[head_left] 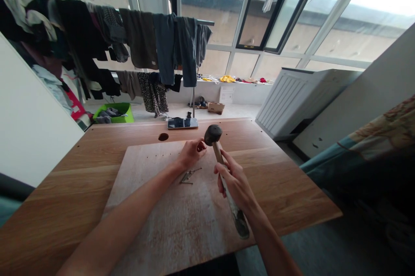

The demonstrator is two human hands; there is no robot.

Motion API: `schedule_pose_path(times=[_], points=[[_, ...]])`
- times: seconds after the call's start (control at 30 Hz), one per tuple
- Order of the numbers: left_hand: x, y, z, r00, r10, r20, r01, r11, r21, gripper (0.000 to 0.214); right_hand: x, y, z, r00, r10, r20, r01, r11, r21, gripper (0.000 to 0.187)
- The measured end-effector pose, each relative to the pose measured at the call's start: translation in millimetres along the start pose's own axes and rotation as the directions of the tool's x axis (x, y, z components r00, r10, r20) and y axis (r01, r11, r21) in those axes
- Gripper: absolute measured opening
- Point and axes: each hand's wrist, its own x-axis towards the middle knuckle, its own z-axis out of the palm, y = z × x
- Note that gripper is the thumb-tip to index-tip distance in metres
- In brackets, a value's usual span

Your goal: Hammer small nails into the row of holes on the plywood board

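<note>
My right hand [233,176] is wrapped round the wooden handle of a mallet [213,134] with a dark, rounded head. The mallet leans with its head away from me, beside the fingers of my left hand [193,151]. Those fingers are pinched together at the far part of a pale wooden board [155,224]. What they hold, if anything, is too small to make out. A small loose pile of nails [187,176] lies on the board between my hands. A row of small dark dots [156,155] runs along the board's far side, left of my left hand.
The board lies on a wooden table [285,185] with a round hole [163,136] in its top. A phone [182,123] rests at the table's far edge. Beyond are a rack of hanging clothes [175,46], a green basin [125,112] and a white appliance [285,98].
</note>
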Motion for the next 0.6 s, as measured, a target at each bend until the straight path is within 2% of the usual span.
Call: schedule_pose_path(times=[0.13, 0.23, 0.33, 0.43, 0.5, 0.53, 0.6], points=[[-1.2, 1.5, -1.6, 1.000, 0.008, -0.016, -0.008, 1.000, 0.005, 0.019, 0.3, 10.0, 2.4, 1.000, 0.017, -0.002, -0.017, 0.995, -0.100, 0.058], [-1.5, -0.8, 0.6, 1.000, 0.012, -0.019, -0.012, 1.000, -0.021, 0.020, -0.7, 13.8, 3.2, 1.000, 0.010, -0.018, -0.012, 0.995, -0.097, 0.060], [0.7, -2.8, 0.4, 0.999, 0.016, 0.027, -0.015, 0.999, -0.049, 0.028, -3.0, 16.2, 3.0, 1.000, 0.009, -0.024, -0.010, 0.998, -0.055, 0.061], [4.1, 0.2, -11.4, 0.993, -0.055, 0.108, 0.059, 0.998, -0.027, 0.032, -5.8, 18.9, 2.3, 0.996, 0.003, -0.089, -0.002, 1.000, 0.012, 0.062], [4.1, 7.2, -25.4, 0.977, -0.074, 0.200, 0.060, 0.995, 0.078, 0.031, -6.6, 19.9, 1.5, 0.990, 0.004, -0.144, -0.002, 1.000, 0.012, 0.061], [2.8, 12.3, -32.8, 0.959, -0.060, 0.279, 0.020, 0.989, 0.146, 0.029, -6.6, 20.1, 1.0, 0.986, 0.011, -0.164, -0.011, 1.000, 0.006, 0.059], [-2.1, 24.7, -44.5, 0.883, -0.023, 0.469, -0.110, 0.961, 0.253, 0.022, -6.0, 20.2, -0.2, 0.984, 0.042, -0.176, -0.043, 0.999, -0.001, 0.050]])
